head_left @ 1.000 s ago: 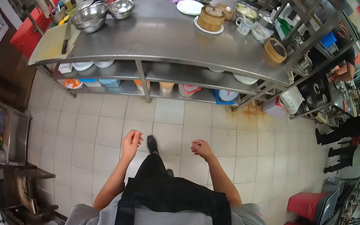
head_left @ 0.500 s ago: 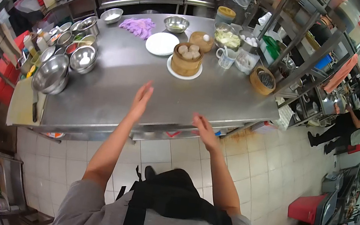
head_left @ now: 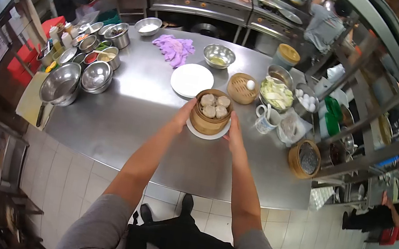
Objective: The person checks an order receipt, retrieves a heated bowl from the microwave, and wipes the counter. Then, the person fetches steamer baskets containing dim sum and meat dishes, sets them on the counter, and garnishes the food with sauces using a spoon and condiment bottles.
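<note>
A round bamboo steamer [head_left: 208,124] with several pale dumplings [head_left: 214,105] inside stands on a small white plate [head_left: 207,136] on the steel worktable. My left hand [head_left: 183,115] is pressed to the steamer's left side, low by the plate. On the opposite side, my right hand [head_left: 235,132] closes in with its fingers along the bamboo wall and plate edge. The fingertips of both hands are partly hidden, so whether they also grip the plate is unclear. Just behind lies a larger white plate [head_left: 192,80]. A bamboo lid [head_left: 242,89] with a white egg [head_left: 250,84] on it sits behind right.
Metal bowls [head_left: 61,83] and a cutting board with a knife [head_left: 40,114] occupy the left end. A purple cloth [head_left: 173,49] lies at the back. On the right are a mug [head_left: 267,120], a bowl of cabbage [head_left: 276,93] and another steamer [head_left: 304,159]. A person [head_left: 325,29] stands by the stoves.
Both hands have moved forward from the air over the table's front edge to the sides of the steamer. The view has shifted, and the body is closer to the table.
</note>
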Demonstrator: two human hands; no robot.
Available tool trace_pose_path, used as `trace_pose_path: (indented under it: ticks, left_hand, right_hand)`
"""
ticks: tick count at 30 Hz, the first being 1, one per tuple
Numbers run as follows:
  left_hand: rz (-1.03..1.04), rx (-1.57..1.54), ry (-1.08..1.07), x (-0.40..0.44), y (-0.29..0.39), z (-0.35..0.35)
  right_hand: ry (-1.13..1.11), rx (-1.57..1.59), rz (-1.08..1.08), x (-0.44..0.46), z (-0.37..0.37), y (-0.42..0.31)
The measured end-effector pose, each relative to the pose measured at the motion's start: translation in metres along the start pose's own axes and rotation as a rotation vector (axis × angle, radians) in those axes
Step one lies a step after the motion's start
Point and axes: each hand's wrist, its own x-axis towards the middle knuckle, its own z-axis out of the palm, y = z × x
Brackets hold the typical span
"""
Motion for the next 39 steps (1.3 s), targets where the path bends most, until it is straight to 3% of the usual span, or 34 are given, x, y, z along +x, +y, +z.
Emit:
trace_pose_path:
  ticks: [4, 7, 11, 14, 17, 21, 24, 27, 31, 39]
  left_hand:
    - [-0.004, -0.091, 0.057, -0.046, 0.027, 0.018]
    - [0.17, -0.223, -0.003, -0.046, -0.005, -0.001]
    - [0.201, -0.171, 0.309, -0.164, -0.002, -0.019]
    - [0.235, -0.247, 0.402, -0.267, -0.024, -0.065]
    - [0.344, -0.253, 0.597, -0.39, -0.059, -0.102]
    - [0.504, -0.285, 1.019, -0.56, -0.131, -0.127]
    - [0.419, -0.404, 1.339, -0.69, -0.171, -0.124]
    - [0.508, -0.504, 1.542, -0.786, -0.222, -0.121]
    - [0.467, -0.606, 1.854, -0.881, -0.274, -0.111]
    - [0.498, -0.989, 2.04, -1.004, -0.354, -0.142]
  right_hand:
    - [0.012, -0.025, -0.121, 0.022, 0.0, 0.021]
    - [0.004, 0.041, -0.211, 0.007, 0.014, 0.036]
    - [-0.057, -0.134, -0.184, -0.072, 0.057, 0.025]
    - [-0.314, -0.151, -0.248, -0.144, 0.117, 0.021]
    - [-0.577, -0.237, -0.117, -0.225, 0.189, 0.022]
    - [-0.908, -0.301, 0.024, -0.328, 0.281, 0.093]
    - [-1.137, -0.31, 0.188, -0.415, 0.344, 0.172]
    - [-1.478, -0.417, 0.282, -0.513, 0.391, 0.206]
    - [-1.751, -0.581, 0.31, -0.625, 0.439, 0.252]
    - [-2.075, -0.858, 0.269, -0.79, 0.538, 0.341]
